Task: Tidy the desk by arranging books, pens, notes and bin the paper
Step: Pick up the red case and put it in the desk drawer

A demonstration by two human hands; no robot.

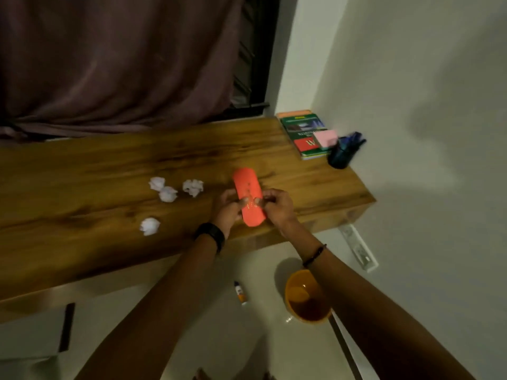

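An orange pencil case (248,187) lies lengthwise on the wooden desk (109,171), near its front edge. My left hand (226,208) grips its left side and my right hand (277,207) pinches its right side near the middle. Several crumpled white paper balls (168,193) lie to the left of the case, one more (149,226) nearer the front edge. At the far right corner a stack of books (301,133) carries pink sticky notes (325,138), beside a dark blue pen holder (343,154) with pens in it.
An orange bin (306,297) stands on the floor below the desk's right end, under my right forearm. A glue bottle (241,293) lies on the floor left of it. A curtain hangs behind the desk; a white wall bounds the right.
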